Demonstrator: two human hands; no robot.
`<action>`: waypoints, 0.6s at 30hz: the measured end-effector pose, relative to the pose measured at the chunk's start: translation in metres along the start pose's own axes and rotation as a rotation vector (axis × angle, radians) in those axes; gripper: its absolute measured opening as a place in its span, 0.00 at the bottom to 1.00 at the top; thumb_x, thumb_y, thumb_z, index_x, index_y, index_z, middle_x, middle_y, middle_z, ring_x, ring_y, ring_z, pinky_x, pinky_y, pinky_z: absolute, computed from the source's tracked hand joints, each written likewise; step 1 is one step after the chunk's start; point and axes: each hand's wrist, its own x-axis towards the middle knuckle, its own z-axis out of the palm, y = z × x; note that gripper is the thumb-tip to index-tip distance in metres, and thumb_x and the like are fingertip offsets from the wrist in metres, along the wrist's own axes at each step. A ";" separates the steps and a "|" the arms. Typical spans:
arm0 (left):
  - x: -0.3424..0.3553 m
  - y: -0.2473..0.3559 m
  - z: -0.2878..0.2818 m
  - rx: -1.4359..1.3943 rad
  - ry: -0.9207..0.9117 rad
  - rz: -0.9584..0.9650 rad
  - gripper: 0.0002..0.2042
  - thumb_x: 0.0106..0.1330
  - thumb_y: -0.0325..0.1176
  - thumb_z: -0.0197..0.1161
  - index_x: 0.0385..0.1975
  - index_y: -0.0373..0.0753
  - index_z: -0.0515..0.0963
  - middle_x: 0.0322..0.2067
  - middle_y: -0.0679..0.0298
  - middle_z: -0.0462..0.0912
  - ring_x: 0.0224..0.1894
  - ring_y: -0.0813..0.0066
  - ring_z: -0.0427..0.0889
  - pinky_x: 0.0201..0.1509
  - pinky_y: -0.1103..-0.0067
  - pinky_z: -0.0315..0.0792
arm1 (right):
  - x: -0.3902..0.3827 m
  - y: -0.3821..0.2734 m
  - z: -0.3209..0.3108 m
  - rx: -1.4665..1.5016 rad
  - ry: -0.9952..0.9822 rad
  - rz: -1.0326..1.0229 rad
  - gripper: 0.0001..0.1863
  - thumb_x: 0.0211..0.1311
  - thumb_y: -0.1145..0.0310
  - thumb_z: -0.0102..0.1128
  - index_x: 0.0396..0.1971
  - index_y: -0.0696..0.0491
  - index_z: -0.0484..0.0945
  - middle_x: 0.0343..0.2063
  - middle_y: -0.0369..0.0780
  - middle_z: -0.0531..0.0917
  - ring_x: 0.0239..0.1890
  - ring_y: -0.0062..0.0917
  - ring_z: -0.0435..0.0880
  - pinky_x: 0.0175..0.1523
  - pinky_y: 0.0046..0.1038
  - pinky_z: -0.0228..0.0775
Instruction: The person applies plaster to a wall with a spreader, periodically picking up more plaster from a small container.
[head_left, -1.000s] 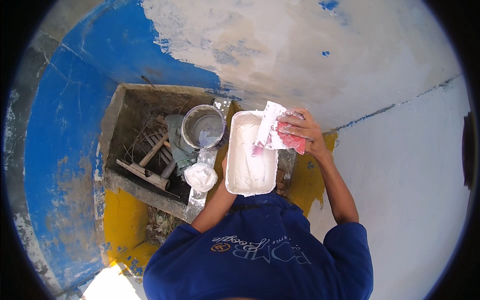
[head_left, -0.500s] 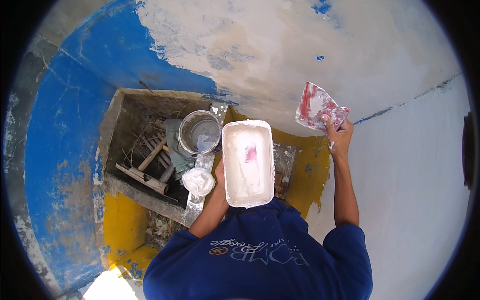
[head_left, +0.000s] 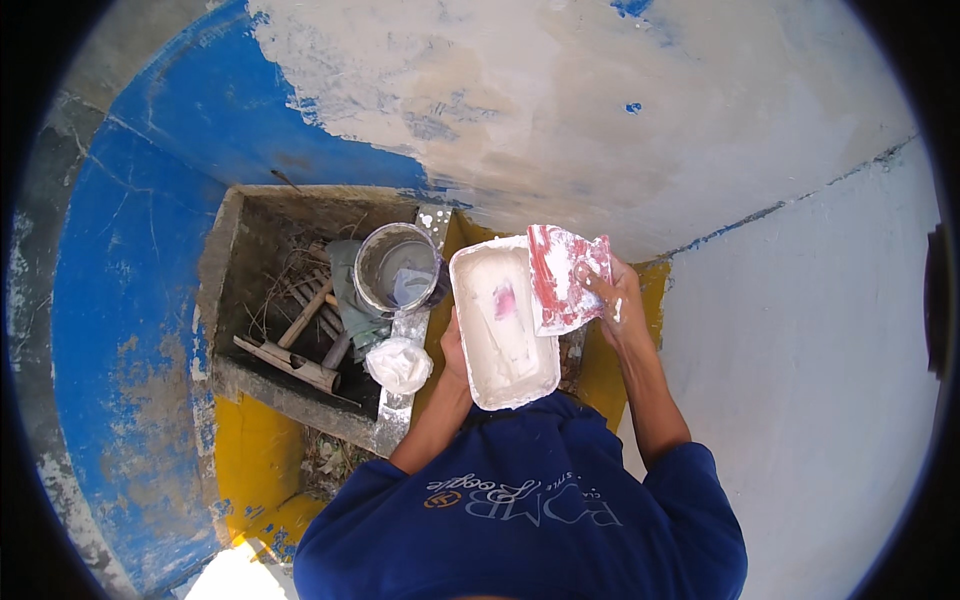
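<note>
A white rectangular tub (head_left: 467,335), coated inside with white putty and marked by one pinkish patch, is tilted a little in front of my chest. My left hand (head_left: 455,348) grips its left side, with the fingers mostly hidden behind it. Closed round a red putty spreader (head_left: 560,283) smeared with white, my right hand (head_left: 622,303) has the thumb on the near face. The spreader's flat blade overlaps the tub's upper right rim; whether it touches the rim I cannot tell. White smears mark the right fingers.
Left of the tub, a round bucket (head_left: 372,268) and a white plastic bag (head_left: 398,366) stand on a paint-spotted ledge. Beyond them a concrete planter (head_left: 224,265) holds bamboo pieces (head_left: 290,362) and twigs. A partly whitened wall (head_left: 640,170) rises ahead and a pale wall (head_left: 790,330) stands right.
My right hand has brought the spreader down and left from near the wall to the tub's right rim. The tub has tilted slightly in my left hand.
</note>
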 end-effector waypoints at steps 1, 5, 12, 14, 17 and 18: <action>-0.002 -0.002 -0.004 0.065 -0.022 0.010 0.29 0.75 0.48 0.47 0.70 0.36 0.62 0.64 0.50 0.72 0.63 0.52 0.75 0.67 0.57 0.71 | 0.001 -0.001 0.003 0.001 0.000 -0.002 0.20 0.61 0.71 0.70 0.51 0.63 0.78 0.42 0.40 0.86 0.41 0.21 0.84 0.51 0.26 0.76; -0.008 0.005 0.000 0.177 -0.191 0.020 0.30 0.77 0.52 0.44 0.70 0.37 0.62 0.65 0.52 0.71 0.65 0.54 0.73 0.70 0.59 0.68 | 0.007 -0.006 0.011 0.029 0.026 -0.053 0.19 0.61 0.73 0.68 0.50 0.64 0.78 0.41 0.40 0.86 0.40 0.22 0.84 0.50 0.27 0.76; -0.011 0.004 -0.023 0.181 -0.139 -0.008 0.30 0.77 0.52 0.45 0.70 0.37 0.63 0.65 0.53 0.72 0.65 0.54 0.73 0.70 0.60 0.68 | 0.053 -0.024 -0.012 0.004 0.137 -0.266 0.15 0.63 0.77 0.65 0.48 0.64 0.78 0.41 0.40 0.85 0.40 0.22 0.83 0.49 0.27 0.76; -0.008 0.003 -0.025 0.179 -0.129 -0.001 0.30 0.77 0.52 0.45 0.69 0.37 0.64 0.64 0.53 0.72 0.65 0.54 0.73 0.70 0.60 0.68 | 0.058 -0.034 -0.018 0.084 0.213 -0.298 0.14 0.64 0.78 0.63 0.49 0.63 0.78 0.41 0.40 0.84 0.41 0.22 0.82 0.50 0.27 0.75; -0.007 0.003 -0.015 0.137 -0.119 -0.003 0.29 0.77 0.53 0.45 0.69 0.37 0.65 0.64 0.53 0.72 0.64 0.55 0.73 0.69 0.60 0.68 | 0.037 -0.039 -0.012 0.035 0.336 -0.404 0.11 0.67 0.75 0.62 0.47 0.64 0.79 0.42 0.41 0.84 0.42 0.21 0.82 0.49 0.26 0.75; -0.007 0.002 -0.007 0.113 -0.119 -0.007 0.29 0.77 0.53 0.45 0.69 0.37 0.65 0.64 0.53 0.73 0.64 0.55 0.73 0.69 0.60 0.68 | 0.029 -0.040 -0.011 0.034 0.332 -0.404 0.11 0.67 0.75 0.62 0.47 0.64 0.79 0.42 0.41 0.84 0.42 0.21 0.82 0.49 0.26 0.75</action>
